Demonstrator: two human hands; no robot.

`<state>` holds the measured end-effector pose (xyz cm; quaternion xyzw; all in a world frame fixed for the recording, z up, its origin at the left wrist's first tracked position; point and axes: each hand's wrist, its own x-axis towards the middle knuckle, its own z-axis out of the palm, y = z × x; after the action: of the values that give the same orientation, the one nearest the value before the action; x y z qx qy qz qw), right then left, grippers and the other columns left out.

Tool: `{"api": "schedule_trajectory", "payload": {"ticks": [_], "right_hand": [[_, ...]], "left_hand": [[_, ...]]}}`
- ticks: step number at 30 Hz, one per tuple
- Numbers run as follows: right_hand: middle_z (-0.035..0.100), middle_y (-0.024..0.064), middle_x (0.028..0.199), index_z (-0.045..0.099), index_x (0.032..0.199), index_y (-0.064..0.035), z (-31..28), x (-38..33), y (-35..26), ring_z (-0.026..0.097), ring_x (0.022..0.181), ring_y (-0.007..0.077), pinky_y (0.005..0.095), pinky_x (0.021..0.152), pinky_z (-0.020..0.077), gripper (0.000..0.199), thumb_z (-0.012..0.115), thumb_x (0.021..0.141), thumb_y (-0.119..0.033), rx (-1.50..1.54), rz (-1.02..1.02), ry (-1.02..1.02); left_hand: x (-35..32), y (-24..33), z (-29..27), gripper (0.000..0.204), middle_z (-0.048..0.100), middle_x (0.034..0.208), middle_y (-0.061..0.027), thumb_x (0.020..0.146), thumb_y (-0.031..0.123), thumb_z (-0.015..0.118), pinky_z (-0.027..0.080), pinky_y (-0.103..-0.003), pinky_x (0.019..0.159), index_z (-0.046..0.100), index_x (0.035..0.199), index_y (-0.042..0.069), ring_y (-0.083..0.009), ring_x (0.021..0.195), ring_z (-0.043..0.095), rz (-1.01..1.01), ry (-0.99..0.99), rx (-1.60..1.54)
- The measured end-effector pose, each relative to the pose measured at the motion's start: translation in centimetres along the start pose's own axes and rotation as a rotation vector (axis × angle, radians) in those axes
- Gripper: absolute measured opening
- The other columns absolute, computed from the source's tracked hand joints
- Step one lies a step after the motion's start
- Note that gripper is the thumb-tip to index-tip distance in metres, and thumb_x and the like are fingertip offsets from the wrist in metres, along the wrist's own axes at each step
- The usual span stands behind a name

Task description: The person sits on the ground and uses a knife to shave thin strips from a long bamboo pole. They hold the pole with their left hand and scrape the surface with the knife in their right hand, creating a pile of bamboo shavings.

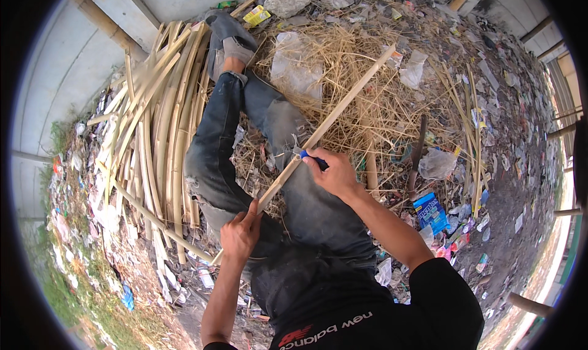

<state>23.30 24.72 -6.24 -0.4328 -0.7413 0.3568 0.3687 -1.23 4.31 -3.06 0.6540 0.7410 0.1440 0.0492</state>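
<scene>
A long pale bamboo strip [350, 98] runs slantwise across my lap, from beside my left hand up toward the far right. Near its lower end, my left hand [240, 232] is closed on it, index finger laid along the strip. My right hand [334, 173] grips a small blue-handled blade tool [304, 154] farther up. The tool's metal end rests against the strip above my thigh; its exact shape is partly hidden by my fingers. Thin straw-coloured shavings [343, 62] lie heaped beyond my right hand.
Many split bamboo strips [162, 135] are piled left of my outstretched legs [214, 141]. Litter covers the ground, with a blue packet [431, 214] at right. A dark stick [419, 157] lies near the shavings. Pale wall panels [184, 0] with bamboo posts stand behind.
</scene>
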Motion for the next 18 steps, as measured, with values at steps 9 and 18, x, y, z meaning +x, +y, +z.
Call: {"api": "schedule_trajectory", "payload": {"ticks": [9,18], "right_hand": [[0.071,0.015,0.074,0.073,0.104,-0.0012,-5.0,7.3,5.3,0.066,0.06,0.0198,0.0376,0.058,0.0502,0.018,0.076,0.099,-0.018,-0.056,0.091,0.323],[0.079,0.0148,0.092,0.079,0.105,-0.0048,0.7,-2.0,-4.4,0.077,0.081,0.0319,0.0364,0.072,0.0599,0.02,0.081,0.092,-0.02,-0.087,0.101,-0.101]], "left_hand": [[-0.4,0.5,0.2,0.046,0.064,0.071,-0.0069,0.093,0.024,0.079,0.054,-0.046,0.054,0.071,0.139,0.021,-0.03,0.058,0.068,0.023,0.028,0.039],[3.3,4.4,1.3,0.046,0.072,0.079,-0.0126,0.095,0.025,0.073,0.057,-0.05,0.057,0.067,0.14,0.02,-0.0354,0.062,0.071,-0.064,-0.016,-0.079]]}}
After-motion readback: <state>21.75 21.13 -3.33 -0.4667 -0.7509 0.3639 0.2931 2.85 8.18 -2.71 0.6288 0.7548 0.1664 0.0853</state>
